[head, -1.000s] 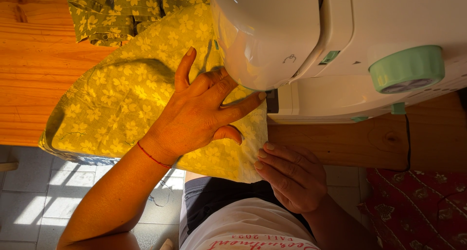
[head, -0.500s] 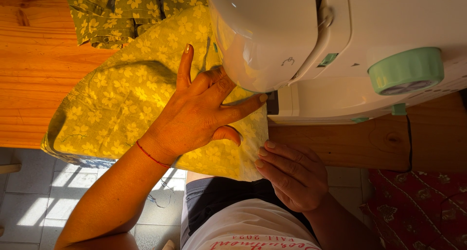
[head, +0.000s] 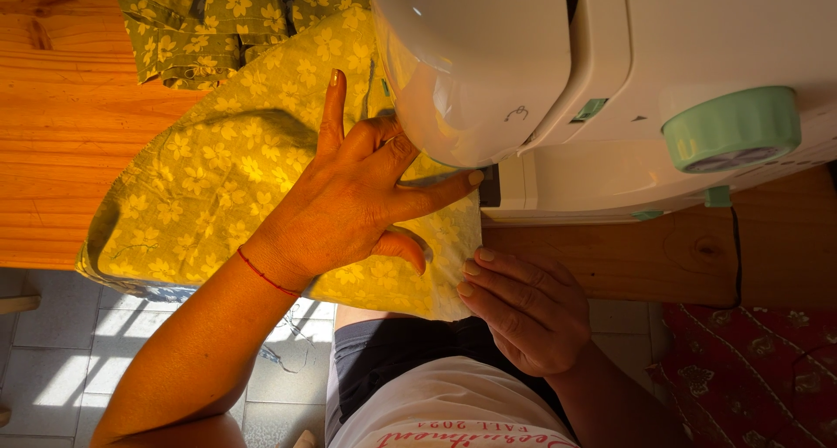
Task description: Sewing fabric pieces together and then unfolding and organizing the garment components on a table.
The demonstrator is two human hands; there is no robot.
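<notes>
Lowest in the frame, the right hand (head: 527,313) curls its fingertips against the near hem of the yellow floral fabric (head: 200,186), pinching nothing that I can see, more nudging the edge where it hangs off the wooden table (head: 61,152). Above it, at centre, the left hand (head: 349,200) lies flat and spread on the cloth, fingers wide, pressing it down rather than gripping. The cloth looks thin, light and limp, likely to bunch or slide on the smooth wood, so flat palms near the seam seem the safest hold. Its left part droops over the table edge. Further up, the white sewing machine (head: 540,56) with its pale green handwheel (head: 731,127) crowds the upper right; open room lies to the upper left, beside a bunched heap of darker green cloth (head: 200,21).
</notes>
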